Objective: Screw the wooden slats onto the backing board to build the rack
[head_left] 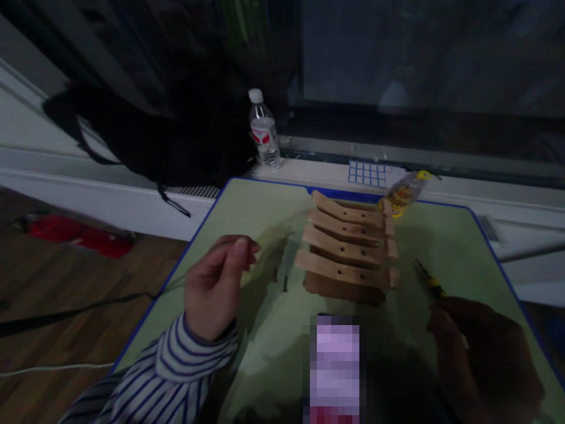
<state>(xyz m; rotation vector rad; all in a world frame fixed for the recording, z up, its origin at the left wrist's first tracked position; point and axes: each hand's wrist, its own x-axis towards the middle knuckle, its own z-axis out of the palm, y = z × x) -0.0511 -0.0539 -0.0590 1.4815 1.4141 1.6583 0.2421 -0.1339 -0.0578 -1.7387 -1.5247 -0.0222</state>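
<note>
My left hand (216,288) is raised over the left part of the green table, its fingers curled in a pinch. Whatever lies between those fingertips, if anything, is too small to make out. In my right hand (485,353), at the lower right and in shadow, is a yellow-and-black screwdriver (435,287) with its thin dark tip pointing up and left. Between the hands stands a wooden rack (348,250) of several angled slats, each with two dark holes. Two small dark screws (285,284) are on the table left of the rack, nearest my left hand.
A phone-like object (338,365), blurred out, lies at the front of the green table (260,203). Behind are a water bottle (265,132), a black bag (145,138) and a yellow-capped clear package (406,191). A dark cable (88,306) runs at the left.
</note>
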